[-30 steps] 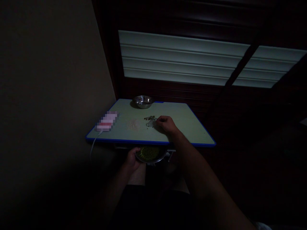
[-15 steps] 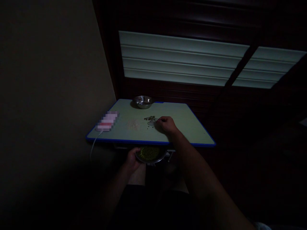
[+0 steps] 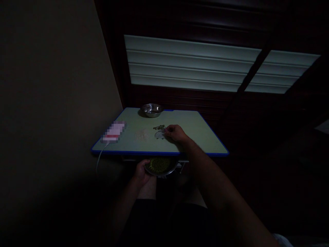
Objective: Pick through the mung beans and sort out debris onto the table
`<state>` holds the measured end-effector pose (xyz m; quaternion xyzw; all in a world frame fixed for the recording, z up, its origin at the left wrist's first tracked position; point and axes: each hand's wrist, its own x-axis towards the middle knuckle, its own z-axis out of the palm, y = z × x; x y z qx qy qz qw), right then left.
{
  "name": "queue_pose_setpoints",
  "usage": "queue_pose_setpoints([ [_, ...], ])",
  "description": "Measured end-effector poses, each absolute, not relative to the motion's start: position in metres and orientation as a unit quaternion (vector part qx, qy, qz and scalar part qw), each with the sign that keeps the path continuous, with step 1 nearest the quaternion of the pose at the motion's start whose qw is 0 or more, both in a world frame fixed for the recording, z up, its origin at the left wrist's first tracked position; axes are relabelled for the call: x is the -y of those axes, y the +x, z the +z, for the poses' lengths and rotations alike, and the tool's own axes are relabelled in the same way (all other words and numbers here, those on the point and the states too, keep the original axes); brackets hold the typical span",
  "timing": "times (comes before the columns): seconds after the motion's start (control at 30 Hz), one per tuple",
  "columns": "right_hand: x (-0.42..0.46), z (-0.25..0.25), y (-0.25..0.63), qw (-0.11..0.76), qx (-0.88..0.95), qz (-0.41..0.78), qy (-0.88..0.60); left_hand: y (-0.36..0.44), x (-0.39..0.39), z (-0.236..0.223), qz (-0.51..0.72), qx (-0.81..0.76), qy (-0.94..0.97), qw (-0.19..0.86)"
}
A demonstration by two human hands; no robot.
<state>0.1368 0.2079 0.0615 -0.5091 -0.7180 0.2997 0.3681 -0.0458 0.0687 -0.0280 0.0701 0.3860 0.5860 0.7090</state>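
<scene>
1. Since half a second ago, the flat, see-through piece (image 3: 159, 135) on the table (image 3: 205, 139) looks wider and shows a rounder edge. The right hand (image 3: 176, 132) has hardly moved, and the whole view has slid a tiny bit. The table has a pale green top and a blue rim.
2. A long white cord (image 3: 98, 158) hangs over the table's left front corner. It runs to a flat pink thing (image 3: 113, 132), blurred into squares, near the table's left edge.
3. Below the table's front edge, the left hand (image 3: 142, 171) grips a round, shiny metal bowl (image 3: 169, 172). The thumb is on its rim; I cannot see the other fingers well. Lots of tiny green bits (image 3: 158, 165) are in it.
4. A thin pale patch of tiny bits (image 3: 142, 135) lies on the table, left of its middle.
5. A smaller silver metal dish (image 3: 151, 110) sits at the table's back edge.
6. Near the table's middle is a little heap of dark green bits (image 3: 159, 127). The see-through piece is just in front of it, and the right hand's thumb and finger pinch its right side.
7. Behind the table are pale, flat slats (image 3: 185, 65) in dark brown wood.
</scene>
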Motion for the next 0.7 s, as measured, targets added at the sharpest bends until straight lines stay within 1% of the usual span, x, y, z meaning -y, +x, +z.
queue_pose_setpoints([
  [0.13,-0.198,0.067,0.134,0.35,0.729,0.339,-0.481,-0.046,-0.069,-0.028,0.585,-0.398,0.077,0.702],
  [0.43,-0.177,0.068,0.133,0.334,0.751,0.342,-0.456,-0.047,-0.067,-0.026,0.583,-0.393,0.074,0.707],
  [0.7,-0.156,0.074,0.134,0.31,0.755,0.331,-0.474,-0.046,-0.066,-0.023,0.579,-0.4,0.069,0.707],
])
